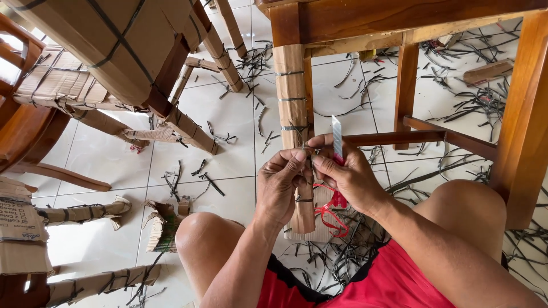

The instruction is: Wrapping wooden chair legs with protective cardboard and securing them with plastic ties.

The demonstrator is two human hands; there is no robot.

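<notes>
Head view: we found the left hand (pixel 281 185) pinched on a black strap (pixel 305 199) binding the cardboard-wrapped chair leg (pixel 292 102) at centre. The right hand (pixel 348 174), just beside it, was clamped on a utility knife (pixel 337 140), blade up, against the same leg. Cut strap scraps (pixel 479 100) littered the tiled floor (pixel 228 114). Wrapped chairs (pixel 114 51) lay far left.
</notes>
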